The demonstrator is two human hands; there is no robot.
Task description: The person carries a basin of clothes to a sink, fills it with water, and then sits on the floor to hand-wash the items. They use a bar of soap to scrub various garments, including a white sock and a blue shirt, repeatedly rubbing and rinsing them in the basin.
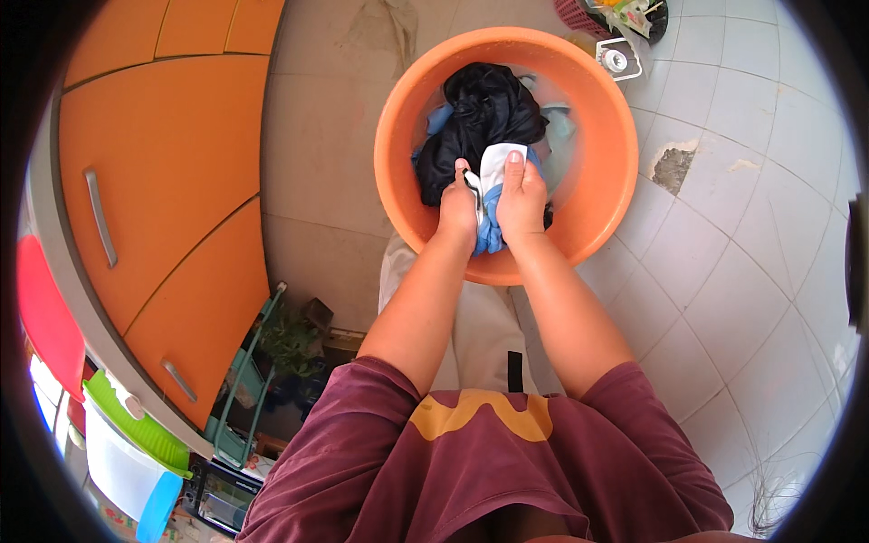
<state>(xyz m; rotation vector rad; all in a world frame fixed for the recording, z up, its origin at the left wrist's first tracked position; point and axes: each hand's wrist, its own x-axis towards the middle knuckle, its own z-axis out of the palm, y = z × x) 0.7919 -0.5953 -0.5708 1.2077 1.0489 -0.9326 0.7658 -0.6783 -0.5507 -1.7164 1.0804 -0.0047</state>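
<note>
Between my two hands is a blue and white garment (pixel 491 215), bunched up over the near part of a large orange basin (pixel 596 149). My left hand (pixel 458 206) is closed on its left side, thumb on top. Gripping the right side, my right hand (pixel 523 201) presses its thumb on the white part; the fingers beneath are hidden. A wet black cloth (pixel 489 109) lies heaped in the basin just beyond my hands. Pale cloth (pixel 558 131) sits in the cloudy water to the right, and a bit of blue cloth (pixel 439 119) shows at the left.
Orange cabinets (pixel 172 136) line the left side, with a green rack (pixel 249 389) and a plant (pixel 291 348) near their lower end. Pale tiles (pixel 724 271) with a broken patch (pixel 673 168) lie to the right. A small white object (pixel 615 61) stands by the basin's far right rim.
</note>
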